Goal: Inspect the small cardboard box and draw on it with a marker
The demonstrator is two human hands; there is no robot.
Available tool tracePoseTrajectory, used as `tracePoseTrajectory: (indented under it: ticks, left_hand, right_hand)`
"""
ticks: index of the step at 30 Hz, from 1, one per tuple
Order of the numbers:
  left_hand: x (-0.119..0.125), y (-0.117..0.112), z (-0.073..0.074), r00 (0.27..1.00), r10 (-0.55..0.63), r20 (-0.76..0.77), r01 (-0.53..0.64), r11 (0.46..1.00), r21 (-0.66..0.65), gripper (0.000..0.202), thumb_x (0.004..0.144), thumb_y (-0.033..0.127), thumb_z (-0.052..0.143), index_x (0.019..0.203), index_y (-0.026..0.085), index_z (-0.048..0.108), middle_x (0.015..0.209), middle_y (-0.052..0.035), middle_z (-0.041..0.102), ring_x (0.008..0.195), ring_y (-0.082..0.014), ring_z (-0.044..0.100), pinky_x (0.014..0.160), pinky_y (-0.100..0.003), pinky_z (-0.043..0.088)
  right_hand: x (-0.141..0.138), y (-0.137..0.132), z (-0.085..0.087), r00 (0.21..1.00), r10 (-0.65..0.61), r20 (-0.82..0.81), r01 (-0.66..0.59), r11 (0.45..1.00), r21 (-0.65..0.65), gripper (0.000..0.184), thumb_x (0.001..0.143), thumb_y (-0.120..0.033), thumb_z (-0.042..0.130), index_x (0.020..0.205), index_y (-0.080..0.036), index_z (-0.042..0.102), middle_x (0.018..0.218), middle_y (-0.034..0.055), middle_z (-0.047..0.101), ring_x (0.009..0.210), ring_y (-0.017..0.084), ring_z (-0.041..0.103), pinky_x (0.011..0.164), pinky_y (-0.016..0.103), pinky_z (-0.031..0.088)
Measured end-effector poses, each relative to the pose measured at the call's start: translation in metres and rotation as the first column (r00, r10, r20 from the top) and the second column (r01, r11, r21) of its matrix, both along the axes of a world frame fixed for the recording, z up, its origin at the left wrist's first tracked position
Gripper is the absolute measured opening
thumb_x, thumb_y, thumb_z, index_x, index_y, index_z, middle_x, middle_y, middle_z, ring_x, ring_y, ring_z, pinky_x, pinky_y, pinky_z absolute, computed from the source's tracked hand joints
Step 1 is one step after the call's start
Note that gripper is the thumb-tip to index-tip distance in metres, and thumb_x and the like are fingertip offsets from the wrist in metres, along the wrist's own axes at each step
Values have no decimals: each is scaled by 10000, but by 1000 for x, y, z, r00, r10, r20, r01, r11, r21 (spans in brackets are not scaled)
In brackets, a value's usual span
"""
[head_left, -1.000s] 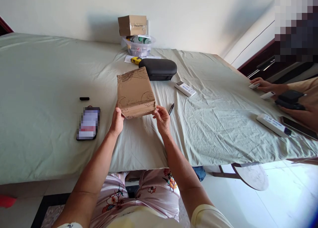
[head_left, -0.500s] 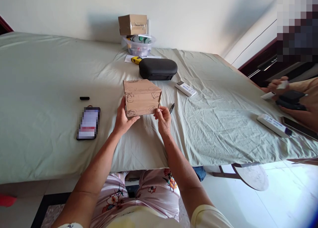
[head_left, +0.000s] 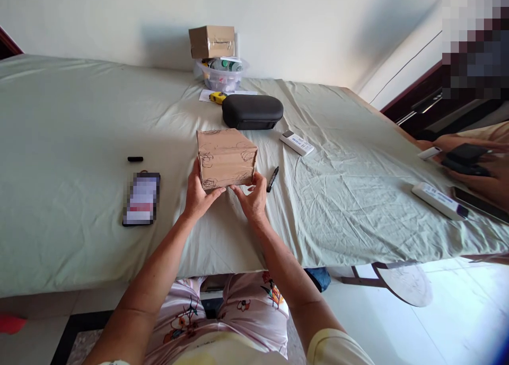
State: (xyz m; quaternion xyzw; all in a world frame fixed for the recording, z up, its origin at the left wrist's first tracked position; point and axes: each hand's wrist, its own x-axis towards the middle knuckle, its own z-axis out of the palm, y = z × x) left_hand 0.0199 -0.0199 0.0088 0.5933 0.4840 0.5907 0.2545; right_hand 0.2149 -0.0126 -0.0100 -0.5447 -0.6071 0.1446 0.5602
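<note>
cardboard box [head_left: 227,168]: between both hands over the cloth-covered bench [head_left: 338,211], kinda scribbled on
left hand [head_left: 196,198]: gripping its left side, thumb along the bottom edge
right hand [head_left: 253,198]: got hold of the lower right corner
black pen [head_left: 272,179]: just beside that hand
phone [head_left: 141,199]: lying off to the left

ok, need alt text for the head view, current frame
A person's left hand and right hand hold a cardboard box with dark scribbles at a cloth-covered table. A black pen lies right of the right hand, a phone left of the left hand, and a black case beyond the box.
</note>
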Motion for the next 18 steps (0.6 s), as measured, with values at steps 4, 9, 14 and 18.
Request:
tracePoseTrajectory:
  ticks: [4, 9, 14, 18]
  left_hand:
    - [-1, -1, -1, 997, 56, 60, -53, 998, -36, 1245, 640, 467, 987, 1664, 218, 325, 1705, -217, 413, 1617, -387, 385, 1350, -505, 285]
    - [-3, -1, 0, 993, 92, 67, -89, 995, -50, 1273, 633, 475, 992, 1670, 241, 290, 1715, -204, 411, 1593, -356, 434, 1332, -477, 331]
    - [-1, -2, -1, 993, 91, 77, -87, 994, -60, 1224, 648, 484, 985, 1649, 252, 321, 1663, -195, 485, 1540, -346, 507, 1295, -473, 394]
    - [0, -4, -2, 991, 111, 76, -101, 986, -131, 1211, 668, 489, 973, 1649, 248, 305, 1635, -201, 516, 1495, -350, 552, 1271, -498, 426]
  right_hand:
    - [-1, 0, 2, 999, 40, -14, -40, 999, -5, 532, 831, -595, 834, 1166, -262, 591, 981, 17, 616, 809, 183, 586, 766, 365, 546]
    - [-6, -6, 7, 996, 86, -12, -85, 996, 27, 412, 894, -529, 775, 1146, -253, 600, 964, 19, 616, 800, 178, 585, 744, 352, 541]
    - [-10, -9, 8, 997, 75, 6, -75, 997, -11, 425, 866, -493, 801, 1151, -251, 598, 952, 17, 615, 813, 181, 582, 753, 352, 547]
    - [-10, -8, 9, 997, 73, -19, -73, 996, -52, 416, 865, -466, 803, 1161, -253, 603, 989, 26, 641, 830, 181, 605, 740, 340, 553]
